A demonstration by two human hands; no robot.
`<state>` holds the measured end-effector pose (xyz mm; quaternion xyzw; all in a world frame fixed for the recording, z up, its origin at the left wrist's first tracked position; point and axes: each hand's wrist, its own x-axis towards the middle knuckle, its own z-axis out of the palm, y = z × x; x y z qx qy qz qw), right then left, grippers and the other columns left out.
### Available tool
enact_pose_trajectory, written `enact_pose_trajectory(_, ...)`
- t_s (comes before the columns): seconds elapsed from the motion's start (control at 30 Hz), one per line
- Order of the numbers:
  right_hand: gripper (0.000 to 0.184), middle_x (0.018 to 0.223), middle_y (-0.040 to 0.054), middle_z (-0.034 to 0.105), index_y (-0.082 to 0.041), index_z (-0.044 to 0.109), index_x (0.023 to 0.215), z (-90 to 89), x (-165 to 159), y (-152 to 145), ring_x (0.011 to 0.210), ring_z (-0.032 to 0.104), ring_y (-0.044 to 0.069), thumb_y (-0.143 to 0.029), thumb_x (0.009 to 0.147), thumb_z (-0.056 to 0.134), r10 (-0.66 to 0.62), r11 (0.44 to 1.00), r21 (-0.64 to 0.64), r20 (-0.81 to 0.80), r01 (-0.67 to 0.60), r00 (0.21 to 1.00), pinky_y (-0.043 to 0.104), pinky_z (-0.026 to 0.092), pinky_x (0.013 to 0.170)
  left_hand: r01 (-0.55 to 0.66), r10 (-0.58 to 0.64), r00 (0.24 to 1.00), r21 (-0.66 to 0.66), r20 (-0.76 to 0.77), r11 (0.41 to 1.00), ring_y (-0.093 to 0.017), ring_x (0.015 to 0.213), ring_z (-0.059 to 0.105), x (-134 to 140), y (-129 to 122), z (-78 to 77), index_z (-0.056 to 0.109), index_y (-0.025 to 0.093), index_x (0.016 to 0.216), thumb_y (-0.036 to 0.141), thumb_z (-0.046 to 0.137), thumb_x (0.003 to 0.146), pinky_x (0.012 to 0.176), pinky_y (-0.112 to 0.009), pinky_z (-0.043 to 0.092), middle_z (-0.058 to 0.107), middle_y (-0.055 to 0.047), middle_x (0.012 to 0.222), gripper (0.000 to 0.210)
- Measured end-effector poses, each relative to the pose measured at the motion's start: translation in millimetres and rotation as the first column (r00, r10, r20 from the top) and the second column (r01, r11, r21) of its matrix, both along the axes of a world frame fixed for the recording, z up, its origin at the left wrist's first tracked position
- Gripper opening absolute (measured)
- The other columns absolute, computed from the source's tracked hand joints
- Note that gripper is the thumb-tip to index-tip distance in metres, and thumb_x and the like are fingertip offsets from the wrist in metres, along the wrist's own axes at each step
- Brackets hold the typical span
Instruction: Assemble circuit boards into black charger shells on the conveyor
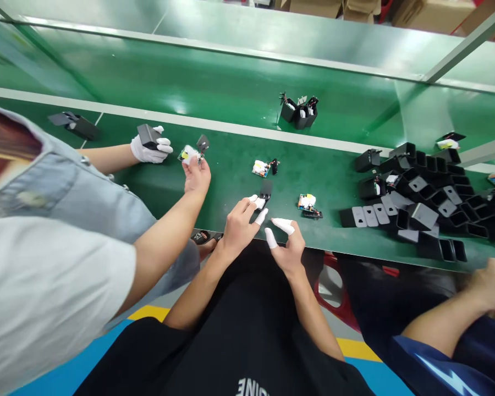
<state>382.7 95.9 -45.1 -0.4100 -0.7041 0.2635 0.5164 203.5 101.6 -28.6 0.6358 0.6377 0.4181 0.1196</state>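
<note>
My left hand [239,228], with white finger cots on its fingertips, pinches a small flat black plastic piece [266,189] near the bench's front edge. Whatever lies under those fingertips is partly hidden. Just to the right, my right hand [287,242] also wears white finger cots; its thumb and fingers are apart and hold nothing. Beyond the black piece lies a small circuit board [260,168] with white material and a black part joined to it. Another circuit board [307,202] with a black end piece rests right of my hands.
On the left, a co-worker's gloved hand [150,148] holds a black case [148,136]; their bare hand [197,175] holds a circuit board. Several black cases [431,198] are piled right, and a few filled ones [300,114] stand farther back. Another person's hand [493,283] is at far right.
</note>
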Motion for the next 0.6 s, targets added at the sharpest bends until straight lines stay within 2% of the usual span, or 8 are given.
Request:
enact_pose_trajectory(0.13, 0.03, 0.114, 0.0086, 0.081, -0.028, 0.076, 0.127, -0.5, 2.6, 1.1, 0.102, 0.078, 0.026, -0.022, 0.098, 0.079, 0.005, 1.0, 0.009, -0.035, -0.005, 0.999, 0.047, 0.068, 0.089, -0.009, 0.011, 0.999, 0.053, -0.045, 0.999, -0.027, 0.123, 0.078, -2.4, 5.7, -0.1, 0.073, 0.023, 0.118, 0.022, 0.065, 0.106, 0.107, -0.04, 0.064, 0.078, -0.01, 0.125, 0.014)
enact_pose_trajectory(0.27, 0.023, 0.112, 0.0081, 0.081, -0.029, 0.077, 0.12, 4.1, 1.2, 2.4, 0.102, 0.078, 0.026, -0.023, 0.098, 0.079, 0.01, 1.0, -0.023, -0.051, -0.011, 0.999, 0.048, 0.067, 0.089, 0.011, -0.012, 1.0, 0.057, 0.022, 0.998, -0.027, 0.126, 0.079, -8.7, 4.0, -6.1, 0.071, 0.024, 0.129, 0.028, 0.071, 0.106, 0.11, -0.042, 0.066, 0.079, -0.011, 0.131, 0.024)
enact_pose_trajectory(0.37, 0.022, 0.113, 0.0075, 0.079, -0.029, 0.077, 0.121, 7.0, 0.7, 4.8, 0.105, 0.076, 0.026, -0.025, 0.099, 0.078, 0.0, 0.996, -0.09, -0.087, -0.008, 0.996, 0.048, 0.065, 0.093, -0.013, 0.008, 0.996, 0.055, 0.087, 0.998, -0.026, 0.116, 0.083, -9.7, 2.2, -11.6, 0.068, 0.023, 0.133, 0.034, 0.077, 0.104, 0.105, -0.042, 0.069, 0.082, -0.01, 0.126, 0.033)
enact_pose_trajectory(0.5, 0.019, 0.113, 0.0067, 0.075, -0.028, 0.077, 0.121, 7.1, 1.5, 11.6, 0.105, 0.075, 0.025, -0.03, 0.102, 0.076, 0.007, 0.971, -0.234, -0.165, -0.046, 0.986, 0.048, 0.064, 0.097, 0.013, -0.019, 0.997, 0.08, 0.072, 0.997, -0.026, 0.12, 0.082, -7.7, 3.0, -14.2, 0.071, 0.023, 0.126, 0.035, 0.075, 0.105, 0.108, -0.043, 0.069, 0.082, -0.01, 0.126, 0.024)
enact_pose_trajectory(0.6, 0.035, 0.126, 0.0087, 0.071, -0.031, 0.072, 0.138, 14.2, 3.5, 22.2, 0.112, 0.075, 0.026, -0.03, 0.103, 0.075, 0.001, 0.967, -0.249, -0.178, -0.046, 0.984, 0.05, 0.065, 0.102, 0.063, -0.07, 0.992, 0.067, 0.101, 0.996, -0.027, 0.12, 0.083, -7.7, 4.4, -13.9, 0.069, 0.022, 0.131, 0.033, 0.076, 0.103, 0.107, -0.044, 0.07, 0.082, -0.013, 0.131, 0.031)
